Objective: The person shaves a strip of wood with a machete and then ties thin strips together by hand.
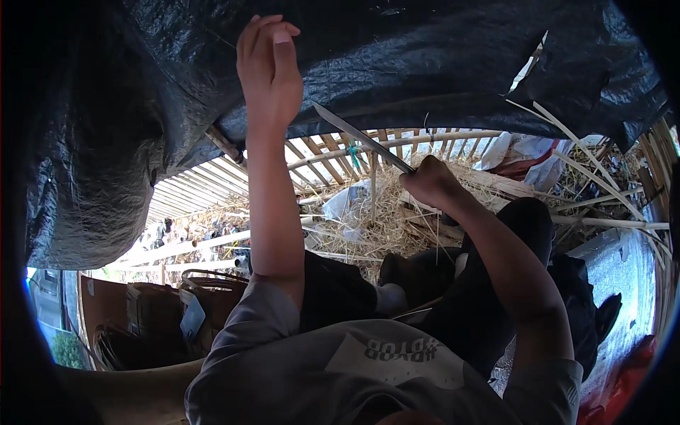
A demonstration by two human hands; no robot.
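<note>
My right hand [431, 182] is wrapped round the handle end of a long-bladed knife [358, 133]. Its blade slants up and to the left, the tip close to a sagging black plastic sheet [397, 64]. Raised high at the upper left is my left hand [270, 67], with its fingers bent over and the thumb drawn up against them. Whatever that hand may hold is hidden. The black sheet is behind it; I cannot tell whether they touch. The knife tip is a little to the right of my left wrist, apart from it.
Dry straw-like shavings [382, 230] lie in front of my legs, by a slatted bamboo fence [333, 157]. Long pale strips [584, 149] and a white sack [524, 159] are at the right. Several brown baskets [152, 312] stand at the lower left. A red thing [627, 386] is at lower right.
</note>
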